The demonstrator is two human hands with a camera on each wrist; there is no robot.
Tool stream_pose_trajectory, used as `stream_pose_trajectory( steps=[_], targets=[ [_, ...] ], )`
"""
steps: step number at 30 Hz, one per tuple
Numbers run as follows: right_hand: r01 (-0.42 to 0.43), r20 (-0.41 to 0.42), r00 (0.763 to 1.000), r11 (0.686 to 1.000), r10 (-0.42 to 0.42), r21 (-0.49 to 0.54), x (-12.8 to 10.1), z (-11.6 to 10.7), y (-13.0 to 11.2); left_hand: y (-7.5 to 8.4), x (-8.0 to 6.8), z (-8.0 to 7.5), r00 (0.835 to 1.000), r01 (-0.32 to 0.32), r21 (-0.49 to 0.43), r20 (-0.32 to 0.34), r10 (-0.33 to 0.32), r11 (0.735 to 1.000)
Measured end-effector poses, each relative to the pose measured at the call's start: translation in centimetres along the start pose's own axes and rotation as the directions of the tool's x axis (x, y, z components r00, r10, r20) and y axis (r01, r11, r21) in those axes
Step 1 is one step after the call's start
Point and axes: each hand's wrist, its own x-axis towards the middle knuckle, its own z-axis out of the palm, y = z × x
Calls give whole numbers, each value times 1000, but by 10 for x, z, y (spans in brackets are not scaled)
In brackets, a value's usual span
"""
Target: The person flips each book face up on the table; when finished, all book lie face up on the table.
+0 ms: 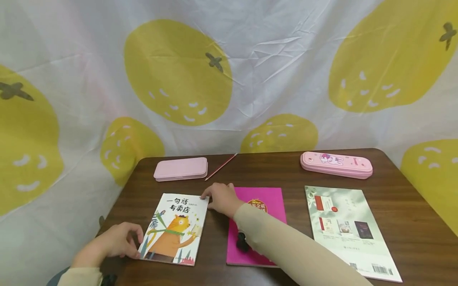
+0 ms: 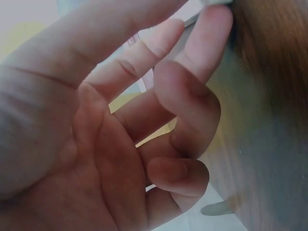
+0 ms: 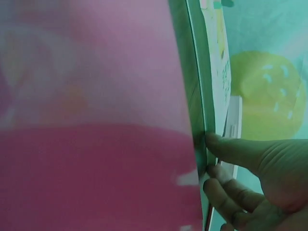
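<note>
- Head view: curled left hand (image 1: 116, 242) pinches white book (image 1: 171, 234) at its lower-left corner
- Right hand (image 1: 223, 198) pinches its upper-right corner
- Magenta book (image 1: 275, 204) lies just beside

The white book (image 1: 173, 228) shows 1 orange animal (image 1: 167, 242); the other book (image 1: 275, 202) is magenta.

A sleeve (image 1: 297, 246) partly hides the pink book (image 1: 273, 196), and tiny print (image 1: 192, 204) on the white book (image 1: 171, 234) blurs
</note>
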Motion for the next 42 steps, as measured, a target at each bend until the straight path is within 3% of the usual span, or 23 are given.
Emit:
stream_pose_trajectory(
  steps=[5, 10, 14, 17, 23, 32, 38, 42],
  targets=[
    [6, 24, 1000, 998, -8, 56, 9, -1, 1, 1, 0, 3, 1000, 3, -19, 24, -2, 1000],
    [4, 55, 998, 999, -7, 49, 11, -6, 3, 3, 2, 5, 1000, 9, -20, 25, -9, 1000],
    [35, 76, 996, 999, -37, 23, 0, -12, 9, 5, 3, 5, 1000, -9, 26, 4, 8, 1000],
    [43, 64, 997, 999, -43, 11, -14, -18, 17, 11, 6, 6, 998, -30, 71, -48, 34, 997],
    [-15, 10, 1000, 1000, 15, 20, -42, -38, 38, 37, 26, 10, 982, -51, 131, -172, 74, 990],
    [-96, -78, 993, 995, 94, -23, -78, -59, 72, 86, 60, 29, 958, -181, 118, -205, 202, 976],
    [-146, -123, 983, 988, 140, -45, -98, -65, 95, 107, 78, 45, 928, -236, 217, -238, 286, 947],
    [-192, -127, 975, 980, 184, -57, -107, -70, 109, 119, 84, 59, 910, -290, 219, -238, 340, 931]
  ],
)
